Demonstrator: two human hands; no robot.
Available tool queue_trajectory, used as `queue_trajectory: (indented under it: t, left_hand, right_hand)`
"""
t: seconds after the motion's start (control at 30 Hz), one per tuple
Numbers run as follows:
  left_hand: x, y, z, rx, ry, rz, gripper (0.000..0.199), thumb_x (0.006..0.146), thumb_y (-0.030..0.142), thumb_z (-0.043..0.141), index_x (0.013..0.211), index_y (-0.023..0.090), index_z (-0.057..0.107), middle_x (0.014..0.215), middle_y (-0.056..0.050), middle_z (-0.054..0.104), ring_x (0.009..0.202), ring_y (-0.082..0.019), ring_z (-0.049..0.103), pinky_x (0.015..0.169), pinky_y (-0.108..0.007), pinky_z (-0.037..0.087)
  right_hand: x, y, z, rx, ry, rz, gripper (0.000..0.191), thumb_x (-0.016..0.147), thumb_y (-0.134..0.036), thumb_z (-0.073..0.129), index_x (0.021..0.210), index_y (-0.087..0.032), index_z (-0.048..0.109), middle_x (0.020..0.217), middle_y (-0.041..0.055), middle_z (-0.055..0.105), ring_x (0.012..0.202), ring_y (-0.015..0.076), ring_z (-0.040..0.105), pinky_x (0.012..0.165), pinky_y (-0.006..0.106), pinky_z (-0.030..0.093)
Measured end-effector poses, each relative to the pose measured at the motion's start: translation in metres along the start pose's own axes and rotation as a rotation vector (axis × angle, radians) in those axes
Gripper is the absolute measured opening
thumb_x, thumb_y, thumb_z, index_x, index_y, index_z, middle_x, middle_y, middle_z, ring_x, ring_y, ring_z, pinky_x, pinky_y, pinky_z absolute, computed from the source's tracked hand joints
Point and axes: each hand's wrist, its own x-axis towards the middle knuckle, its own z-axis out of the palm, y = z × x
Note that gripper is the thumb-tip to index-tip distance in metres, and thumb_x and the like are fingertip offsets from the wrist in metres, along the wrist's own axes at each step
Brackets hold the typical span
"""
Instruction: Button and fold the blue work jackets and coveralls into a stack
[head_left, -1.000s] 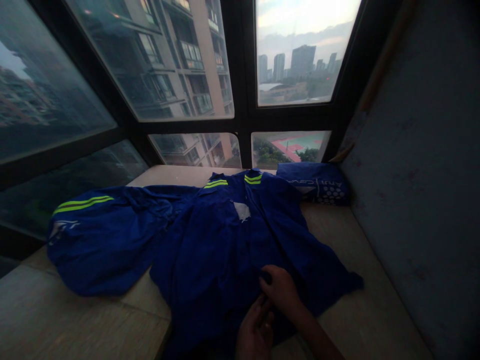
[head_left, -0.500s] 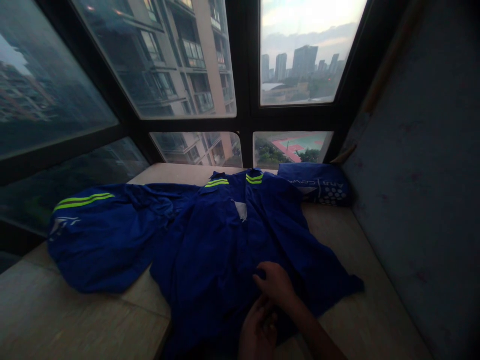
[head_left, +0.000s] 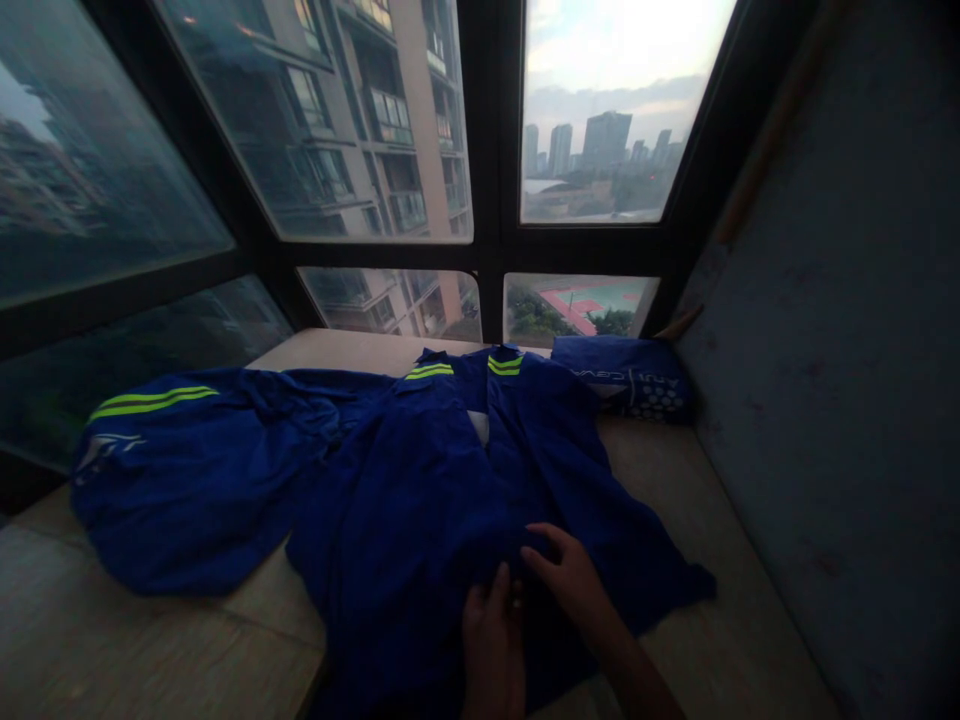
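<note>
A dark blue work jacket (head_left: pixel 420 500) lies spread with its collar toward the window and yellow-green stripes at the shoulders. A white label (head_left: pixel 478 427) shows inside the neck opening. My left hand (head_left: pixel 491 630) is at the lower front, fingers bent on the cloth along the front edge. Just right of it, my right hand (head_left: pixel 566 570) has its thumb and forefinger curled on the same front, with cloth between them. Both hands appear closed on the jacket; the dim light hides the exact grip.
The jacket's sleeve side spreads left, with a striped blue piece (head_left: pixel 180 480) bearing a white print. A folded blue bundle with white lettering (head_left: pixel 637 385) sits at the back right corner. The pale ledge (head_left: pixel 247 640) meets windows behind and a wall (head_left: pixel 810 450) at right.
My left hand has moved up and left along the jacket front. My right hand has shifted slightly right, its thumb and forefinger farther out. The view has tilted a little.
</note>
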Motion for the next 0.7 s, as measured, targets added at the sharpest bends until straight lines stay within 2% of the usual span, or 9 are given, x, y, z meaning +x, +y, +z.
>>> queue_trajectory:
  t: [0.1, 0.17, 0.23, 0.33, 0.4, 0.57, 0.7]
  left_hand:
    - [0.004, 0.02, -0.016, 0.157, 0.042, 0.039, 0.043, 0.068, 0.056, 0.077, 0.076, 0.015, 0.068, 0.073, -0.008, 0.069, 0.067, -0.02, 0.065, 0.063, -0.03, 0.051]
    - [0.004, 0.034, -0.028, 0.339, 0.077, 0.129, 0.052, 0.066, 0.065, 0.074, 0.073, 0.014, 0.069, 0.073, -0.01, 0.071, 0.069, -0.024, 0.066, 0.065, -0.032, 0.05]
    - [0.003, 0.045, -0.035, 0.522, 0.089, 0.236, 0.057, 0.063, 0.071, 0.071, 0.067, 0.015, 0.071, 0.071, -0.013, 0.071, 0.071, -0.028, 0.066, 0.066, -0.035, 0.049]
    - [0.0, 0.054, -0.033, 0.719, 0.01, 0.352, 0.056, 0.068, 0.073, 0.064, 0.059, 0.018, 0.07, 0.065, -0.012, 0.07, 0.065, -0.028, 0.064, 0.064, -0.037, 0.047]
    - [-0.003, 0.055, -0.028, 0.773, -0.052, 0.377, 0.054, 0.072, 0.071, 0.062, 0.058, 0.02, 0.069, 0.063, -0.012, 0.07, 0.061, -0.027, 0.063, 0.064, -0.036, 0.047]
    - [-0.005, 0.051, -0.017, 0.743, -0.111, 0.322, 0.055, 0.069, 0.073, 0.063, 0.062, 0.018, 0.071, 0.068, -0.012, 0.073, 0.064, -0.027, 0.065, 0.064, -0.035, 0.049]
    - [-0.003, 0.049, -0.017, 0.764, -0.105, 0.307, 0.055, 0.069, 0.072, 0.063, 0.057, 0.019, 0.069, 0.063, -0.012, 0.071, 0.061, -0.027, 0.063, 0.061, -0.035, 0.047]
  right_hand:
    - [-0.006, 0.004, 0.0, 0.083, 0.009, 0.053, 0.037, 0.067, -0.045, 0.069, 0.09, -0.016, 0.073, 0.083, 0.0064, 0.073, 0.081, 0.025, 0.067, 0.073, 0.032, 0.051]
    - [-0.011, 0.005, 0.002, 0.105, 0.04, 0.064, 0.036, 0.068, -0.047, 0.069, 0.087, -0.016, 0.072, 0.073, 0.0038, 0.069, 0.072, 0.0221, 0.064, 0.064, 0.029, 0.049]
    - [-0.015, 0.003, 0.004, 0.093, 0.067, 0.039, 0.036, 0.07, -0.048, 0.068, 0.087, -0.017, 0.073, 0.071, 0.0028, 0.068, 0.068, 0.0209, 0.062, 0.061, 0.029, 0.048]
    - [-0.02, -0.002, 0.008, 0.056, 0.074, 0.001, 0.037, 0.074, -0.049, 0.066, 0.091, -0.017, 0.075, 0.074, 0.0047, 0.07, 0.07, 0.0225, 0.064, 0.064, 0.031, 0.05]
    - [-0.022, -0.004, 0.011, 0.029, 0.081, -0.031, 0.038, 0.076, -0.05, 0.065, 0.093, -0.017, 0.076, 0.078, 0.0067, 0.073, 0.073, 0.0243, 0.066, 0.068, 0.033, 0.053]
    - [-0.026, -0.005, 0.014, -0.016, 0.099, -0.147, 0.032, 0.081, -0.045, 0.062, 0.091, -0.018, 0.076, 0.094, 0.0109, 0.074, 0.088, 0.0258, 0.069, 0.08, 0.033, 0.054]
    - [-0.028, -0.005, 0.013, -0.04, 0.07, -0.167, 0.029, 0.083, -0.041, 0.06, 0.09, -0.018, 0.075, 0.094, 0.0105, 0.073, 0.089, 0.0247, 0.068, 0.08, 0.033, 0.053]
